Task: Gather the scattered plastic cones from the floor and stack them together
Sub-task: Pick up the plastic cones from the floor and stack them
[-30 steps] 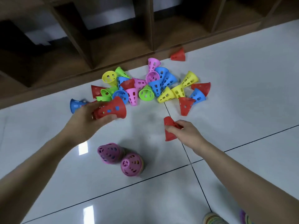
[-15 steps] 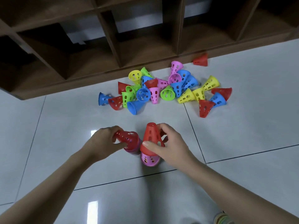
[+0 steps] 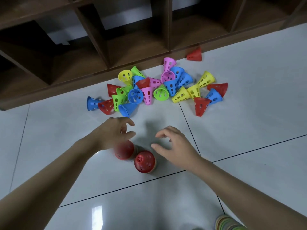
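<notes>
cones leave our fingers: both red-topped stacks point(image 3: 144, 161) now stand beneath our loosely spread, empty left hand point(image 3: 114, 132) and right hand point(image 3: 174, 143); the scattered pile point(image 3: 157, 90) waits beyond our fingertips.

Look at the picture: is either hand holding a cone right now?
No: the left hand and right hand are both empty above the floor.

Your left hand point(image 3: 114, 131) and right hand point(image 3: 174, 143) are bare, no gloves, rings or watch, and both forearms are uncovered right to the frame edge, sleeves out of view.
</notes>
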### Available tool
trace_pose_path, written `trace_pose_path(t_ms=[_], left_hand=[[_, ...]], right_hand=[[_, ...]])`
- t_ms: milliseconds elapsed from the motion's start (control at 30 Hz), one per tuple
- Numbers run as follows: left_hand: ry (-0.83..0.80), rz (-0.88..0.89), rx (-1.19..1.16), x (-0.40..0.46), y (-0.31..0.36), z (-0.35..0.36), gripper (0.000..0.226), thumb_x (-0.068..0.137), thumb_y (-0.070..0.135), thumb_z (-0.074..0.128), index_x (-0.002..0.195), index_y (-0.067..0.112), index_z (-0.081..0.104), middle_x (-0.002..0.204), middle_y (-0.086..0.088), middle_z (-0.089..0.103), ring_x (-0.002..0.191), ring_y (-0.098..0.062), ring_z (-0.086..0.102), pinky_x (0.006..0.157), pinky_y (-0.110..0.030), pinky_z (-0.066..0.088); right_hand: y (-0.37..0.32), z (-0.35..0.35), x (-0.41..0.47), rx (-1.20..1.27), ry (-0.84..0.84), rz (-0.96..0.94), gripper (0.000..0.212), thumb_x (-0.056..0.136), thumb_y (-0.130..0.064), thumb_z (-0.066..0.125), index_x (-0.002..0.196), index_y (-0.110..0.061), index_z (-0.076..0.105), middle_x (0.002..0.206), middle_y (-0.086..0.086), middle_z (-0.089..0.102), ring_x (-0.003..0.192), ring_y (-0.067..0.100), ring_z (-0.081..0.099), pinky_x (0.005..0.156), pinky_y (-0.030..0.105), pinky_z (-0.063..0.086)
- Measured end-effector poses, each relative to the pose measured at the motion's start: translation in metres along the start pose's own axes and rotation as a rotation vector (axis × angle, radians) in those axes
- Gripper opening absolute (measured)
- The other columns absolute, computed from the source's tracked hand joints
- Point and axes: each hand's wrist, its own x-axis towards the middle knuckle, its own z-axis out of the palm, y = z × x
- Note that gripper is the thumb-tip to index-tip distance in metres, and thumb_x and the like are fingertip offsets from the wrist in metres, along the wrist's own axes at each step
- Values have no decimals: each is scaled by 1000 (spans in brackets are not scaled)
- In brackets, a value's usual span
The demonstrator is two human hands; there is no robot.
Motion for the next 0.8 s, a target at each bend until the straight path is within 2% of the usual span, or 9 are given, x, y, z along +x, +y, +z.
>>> trace_pose_path(t_ms=[100,133,200,333,467,567,633,733,800], left_hand=[[-6,8,-28,44,8,11,33,93,42,65,122,28,58,86,10,63,75,-5,59,64,-19,39],[-7,8,-27,60,10,16,38,93,41,65,127,27,56,92,9,63,78,-4,58,65,-18,38],[12,0,-38,87,15,26,47,92,40,67,134,26,51,103,8,62,82,-5,57,66,-18,38],[34,11,-125,130,38,47,61,91,34,70,144,26,42,124,1,56,91,-17,58,80,-27,45],[76,108,-160,161,70,60,69,90,27,70,151,27,37,144,-2,47,95,-18,62,86,-31,48],[130,197,-135,185,91,62,73,90,24,71,153,25,34,149,-3,39,116,-22,57,95,-30,45],[137,248,-103,202,105,65,77,88,21,72,154,23,32,152,-5,33,132,-22,46,103,-28,39],[58,259,6,229,124,70,85,85,31,75,156,25,29,158,-6,25,143,-27,32,114,-37,33],[3,236,46,244,130,74,92,79,43,79,155,27,30,154,-8,31,142,-30,31,117,-42,30]], right_hand=[[32,-24,10,64,217,185,28,84,-27,77,106,-14,65,103,-1,60,94,11,57,77,5,37],[45,-32,13,84,285,259,28,85,-25,77,107,-14,65,105,0,61,93,12,58,76,7,40],[69,-48,18,54,361,360,30,85,-26,76,109,-14,64,108,2,60,91,14,58,81,18,47],[109,-73,26,-81,392,457,45,84,-28,77,121,-11,59,111,3,55,95,15,55,91,35,50],[122,-83,40,-43,411,502,57,81,-31,79,129,-14,53,114,-3,48,108,19,54,95,35,48],[125,-82,57,17,436,488,60,78,-32,79,129,-15,52,116,-1,50,112,20,53,98,36,47],[126,-82,68,44,462,517,71,75,-42,76,134,-15,48,121,2,52,114,20,54,99,40,48],[127,-82,82,47,493,554,79,63,-60,67,129,-20,48,114,0,60,105,21,60,90,45,54],[127,-81,90,28,480,560,79,62,-62,66,125,-18,48,110,2,61,102,23,60,87,46,54]])
